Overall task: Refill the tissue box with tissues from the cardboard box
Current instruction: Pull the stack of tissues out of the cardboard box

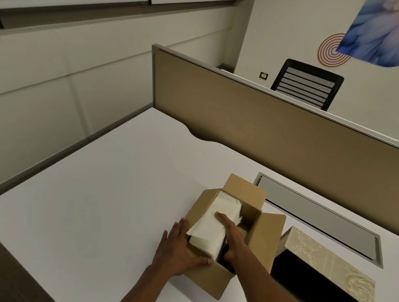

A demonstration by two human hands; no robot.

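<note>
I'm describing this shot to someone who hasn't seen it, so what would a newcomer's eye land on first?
First, the two hands at lower centre: the left hand and right hand grip a white stack of tissues in the open cardboard box on the white desk. Just right of it lies the cream patterned tissue box, open and dark inside. Upper right, a blue flower mural stands out on the wall.

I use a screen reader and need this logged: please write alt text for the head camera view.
Two bare hands grip a white tissue stack in an open cardboard box on a white desk: left hand at its near-left edge, right hand over the top. An open, patterned tissue box sits to the right.
</note>
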